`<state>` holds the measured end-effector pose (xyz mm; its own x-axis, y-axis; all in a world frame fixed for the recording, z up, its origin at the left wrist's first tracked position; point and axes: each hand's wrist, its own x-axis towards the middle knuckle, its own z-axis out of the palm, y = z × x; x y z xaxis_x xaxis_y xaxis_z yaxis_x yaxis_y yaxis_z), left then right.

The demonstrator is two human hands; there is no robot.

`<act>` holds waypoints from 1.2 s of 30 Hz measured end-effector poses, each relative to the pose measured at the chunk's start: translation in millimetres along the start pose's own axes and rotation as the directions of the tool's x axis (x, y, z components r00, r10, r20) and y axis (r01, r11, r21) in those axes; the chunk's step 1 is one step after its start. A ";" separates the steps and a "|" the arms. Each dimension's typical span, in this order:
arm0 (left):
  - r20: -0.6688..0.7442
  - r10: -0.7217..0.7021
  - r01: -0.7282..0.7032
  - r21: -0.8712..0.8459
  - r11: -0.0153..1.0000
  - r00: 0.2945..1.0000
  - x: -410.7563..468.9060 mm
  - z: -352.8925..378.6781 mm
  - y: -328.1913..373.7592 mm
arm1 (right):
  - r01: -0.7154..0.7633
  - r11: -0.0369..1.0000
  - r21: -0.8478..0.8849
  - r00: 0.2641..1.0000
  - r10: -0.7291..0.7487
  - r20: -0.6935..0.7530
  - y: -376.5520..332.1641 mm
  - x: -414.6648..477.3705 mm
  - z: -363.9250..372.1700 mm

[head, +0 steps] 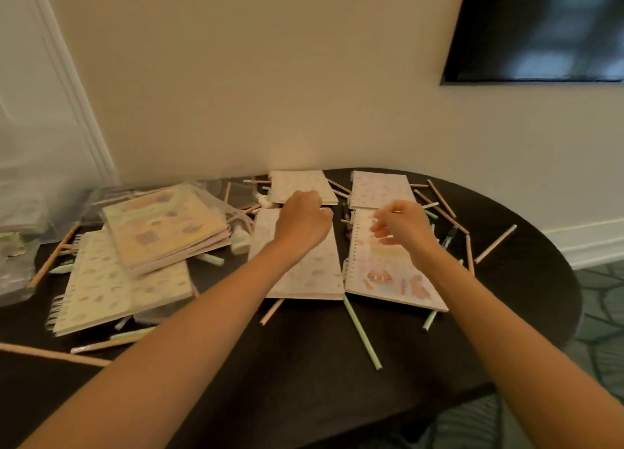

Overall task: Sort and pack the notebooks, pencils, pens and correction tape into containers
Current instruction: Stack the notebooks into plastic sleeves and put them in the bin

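Several spiral notebooks lie on the dark table (304, 364). My left hand (304, 220) is curled over the far edge of the middle notebook (304, 276), its fingers bent round that edge. My right hand (401, 227) hovers over the colourful notebook (388, 279) to the right, fingers loosely bent and apart, with nothing clearly held. Two more notebooks (300, 185) (381, 188) lie behind by the wall. Pencils and pens lie scattered around, among them a green pen (363, 333) in front. A correction tape (240, 242) sits left of the middle notebook.
At the left, a tilted stack of notebooks (162, 225) rests on another notebook (111, 286), beside clear plastic bags (20, 246). Wooden pencils (494, 244) lie toward the table's rounded right edge. A dark screen (540, 26) hangs on the wall.
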<state>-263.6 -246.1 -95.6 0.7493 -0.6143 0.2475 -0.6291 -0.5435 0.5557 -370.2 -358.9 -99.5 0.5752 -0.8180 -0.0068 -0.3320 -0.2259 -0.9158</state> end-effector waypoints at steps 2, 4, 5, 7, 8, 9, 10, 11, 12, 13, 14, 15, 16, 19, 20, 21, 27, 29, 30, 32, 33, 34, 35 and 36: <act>0.146 -0.057 0.056 0.012 0.998 0.988 -1.6 21.9 12.3 | -0.009 0.954 -0.300 0.993 -0.026 -0.114 30.3 15.2 -22.5; 0.246 -0.111 0.112 0.009 0.994 0.963 -2.1 34.0 14.9 | -0.039 0.852 -0.522 0.987 -0.050 -0.154 54.6 25.9 -35.6; 0.285 -0.126 0.128 0.010 0.992 0.950 -1.4 41.7 19.3 | -0.063 0.816 -0.575 0.985 -0.041 -0.167 66.1 31.2 -44.3; 0.337 -0.155 0.150 0.042 0.988 0.929 -0.7 48.9 21.5 | -0.097 0.772 -0.628 0.986 -0.013 -0.169 79.3 36.8 -50.3; 0.355 -0.166 0.152 0.067 0.986 0.920 -0.5 53.6 24.5 | -0.112 0.758 -0.643 0.987 0.012 -0.157 84.7 39.7 -53.3; 0.361 -0.179 0.155 0.095 0.983 0.915 0.5 58.2 25.4 | -0.124 0.752 -0.648 0.989 0.044 -0.138 87.5 40.5 -54.0; 0.354 -0.190 0.152 0.133 0.979 0.916 1.1 62.3 26.4 | -0.125 0.764 -0.633 0.991 0.070 -0.112 90.5 42.3 -53.8; 0.334 -0.198 0.145 0.177 0.974 0.921 1.4 65.5 28.3 | -0.129 0.797 -0.590 0.992 0.095 -0.088 92.2 43.3 -53.7; 0.316 -0.203 0.140 0.211 0.967 0.927 0.2 66.4 29.9 | -0.125 0.837 -0.533 0.992 0.100 -0.075 94.7 45.8 -52.2; 0.306 -0.210 0.140 0.236 0.962 0.929 -0.3 67.6 32.0 | -0.129 0.871 -0.474 0.992 0.107 -0.074 96.3 46.8 -51.3; 0.304 -0.221 0.153 0.232 0.961 0.927 -1.4 68.0 33.9 | -0.130 0.897 -0.423 0.991 0.103 -0.084 98.7 49.5 -50.2; 0.307 -0.241 0.186 0.197 0.963 0.921 -2.6 68.2 35.7 | -0.137 0.915 -0.379 0.989 0.105 -0.103 98.2 49.8 -49.7; 0.302 -0.255 0.224 0.135 0.965 0.919 -4.6 67.6 38.2 | -0.129 0.930 -0.345 0.989 0.093 -0.119 98.5 51.3 -49.9; 0.234 -0.286 0.314 -0.095 0.945 0.929 -5.1 64.9 40.6 | -0.078 0.979 -0.188 0.990 0.054 -0.129 87.1 45.2 -54.8; 0.211 -0.279 0.321 -0.199 0.926 0.937 -3.8 62.5 41.1 | -0.059 0.993 -0.105 0.990 0.045 -0.131 81.0 42.6 -57.3; 0.192 -0.269 0.319 -0.315 0.894 0.944 -2.0 58.9 42.0 | -0.051 0.999 -0.002 0.990 0.050 -0.131 72.6 37.1 -59.6; 0.128 -0.255 0.268 -0.707 0.654 0.958 7.3 9.1 45.0 | -0.155 0.798 0.583 0.986 0.162 0.040 19.0 17.2 -57.7; 0.133 -0.299 0.287 -0.775 0.563 0.945 6.6 -9.4 38.4 | -0.179 0.726 0.664 0.984 0.118 0.136 4.2 12.6 -49.1; 0.132 -0.309 0.285 -0.799 0.529 0.942 5.5 -17.2 34.3 | -0.163 0.733 0.661 0.986 0.094 0.139 -0.8 11.3 -42.7; 0.087 -0.331 0.247 -0.841 0.480 0.940 0.0 -31.7 25.4 | -0.097 0.793 0.602 0.995 0.080 0.055 -10.3 7.0 -25.4; 0.062 -0.346 0.227 -0.858 0.461 0.936 -2.3 -36.9 20.9 | -0.068 0.792 0.607 0.997 0.081 0.006 -14.3 4.6 -15.6; 0.045 -0.370 0.214 -0.878 0.429 0.928 -3.1 -40.5 15.8 | -0.058 0.766 0.640 0.995 0.093 -0.020 -17.9 3.1 -4.8; 0.032 -0.401 0.199 -0.903 0.381 0.915 -4.6 -45.2 8.7 | -0.059 0.718 0.694 0.994 0.108 -0.027 -23.8 0.4 8.4; 0.031 -0.431 0.191 -0.923 0.334 0.902 -6.3 -45.9 3.8 | -0.065 0.662 0.747 0.992 0.121 -0.021 -29.3 -2.8 20.5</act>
<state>-261.2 -218.1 -58.5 0.9403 -0.3378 -0.0407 0.1239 0.2287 0.9656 -346.8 -339.1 -80.9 0.5146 -0.8505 -0.1090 0.3017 0.2986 -0.9054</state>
